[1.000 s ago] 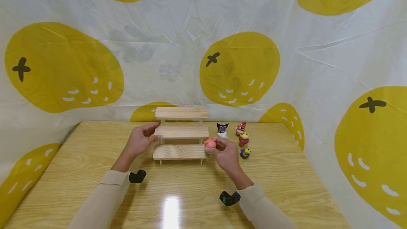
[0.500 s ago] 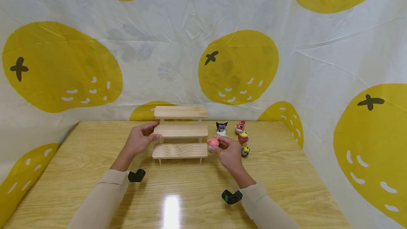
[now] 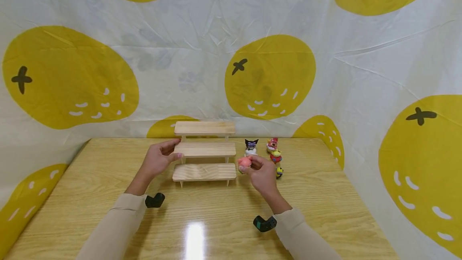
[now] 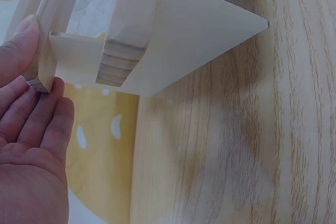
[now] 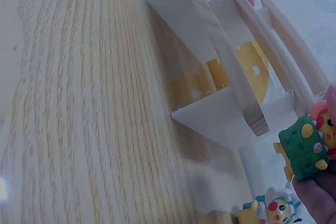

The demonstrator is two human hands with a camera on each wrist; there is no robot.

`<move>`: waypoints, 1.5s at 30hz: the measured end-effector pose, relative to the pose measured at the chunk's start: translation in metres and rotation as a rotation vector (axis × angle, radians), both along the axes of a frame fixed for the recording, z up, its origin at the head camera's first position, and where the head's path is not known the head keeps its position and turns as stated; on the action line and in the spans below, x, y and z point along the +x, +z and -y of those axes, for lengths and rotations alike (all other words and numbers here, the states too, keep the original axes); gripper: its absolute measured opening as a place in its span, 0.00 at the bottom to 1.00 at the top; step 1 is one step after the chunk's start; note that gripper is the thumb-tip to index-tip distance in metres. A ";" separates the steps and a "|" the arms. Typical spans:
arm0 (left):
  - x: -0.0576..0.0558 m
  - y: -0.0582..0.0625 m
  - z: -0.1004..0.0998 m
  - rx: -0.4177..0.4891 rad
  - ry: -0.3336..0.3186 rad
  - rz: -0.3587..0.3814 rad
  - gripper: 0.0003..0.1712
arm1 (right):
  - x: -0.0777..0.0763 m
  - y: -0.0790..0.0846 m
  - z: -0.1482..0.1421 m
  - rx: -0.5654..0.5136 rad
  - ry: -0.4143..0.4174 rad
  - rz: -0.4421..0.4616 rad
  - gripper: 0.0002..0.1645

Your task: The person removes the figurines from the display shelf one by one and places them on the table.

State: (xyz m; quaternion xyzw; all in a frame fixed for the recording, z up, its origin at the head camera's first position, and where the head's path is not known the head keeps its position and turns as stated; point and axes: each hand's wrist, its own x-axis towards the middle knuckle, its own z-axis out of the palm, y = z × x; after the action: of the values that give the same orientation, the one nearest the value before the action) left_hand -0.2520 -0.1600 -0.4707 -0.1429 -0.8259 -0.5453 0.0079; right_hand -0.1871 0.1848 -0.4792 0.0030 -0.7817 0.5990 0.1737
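Note:
A three-tier wooden display stand is on the table. My left hand grips the left end of its middle board; the left wrist view shows the thumb on one face and fingers on the other. My right hand pinches a small toy figurine with a pink top, just right of the lowest board and apart from it. In the right wrist view the figurine shows a green body with yellow spots. The right fingers are partly cut off there.
Several figurines stand right of the stand: a black-eared one, a red-hatted one, a red and yellow one, a blue and yellow one. A white-hatted yellow figurine is below the right hand. A fruit-print curtain hangs behind.
My right hand has drawn a little to the right with the figurine, away from the lowest board's end. The left hand keeps its grip on the middle board.

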 end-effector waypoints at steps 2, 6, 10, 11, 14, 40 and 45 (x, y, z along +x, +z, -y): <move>0.000 0.000 0.000 0.000 0.002 -0.003 0.33 | 0.000 -0.001 -0.001 -0.003 0.000 0.003 0.22; 0.000 -0.001 0.000 -0.003 -0.001 -0.007 0.33 | -0.002 -0.004 -0.003 0.014 -0.010 0.022 0.22; 0.000 -0.001 -0.001 -0.010 -0.001 -0.012 0.33 | -0.002 -0.006 -0.005 0.021 -0.023 0.030 0.22; 0.000 -0.001 -0.001 -0.011 0.001 -0.013 0.33 | -0.002 -0.006 -0.005 0.018 -0.024 0.031 0.22; 0.000 -0.001 -0.001 -0.012 0.001 -0.014 0.33 | -0.003 -0.007 -0.006 0.025 -0.036 0.032 0.22; 0.001 0.001 0.000 -0.003 0.006 0.002 0.34 | -0.008 -0.015 -0.014 0.077 -0.123 0.060 0.23; 0.000 0.001 0.000 -0.005 0.006 0.002 0.34 | -0.009 -0.016 -0.016 0.068 -0.131 0.067 0.23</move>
State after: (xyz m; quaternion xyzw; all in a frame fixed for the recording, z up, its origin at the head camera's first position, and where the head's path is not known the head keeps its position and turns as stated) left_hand -0.2517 -0.1599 -0.4701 -0.1399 -0.8277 -0.5434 0.0081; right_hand -0.1965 0.2004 -0.4948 -0.0622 -0.8054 0.5593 0.1862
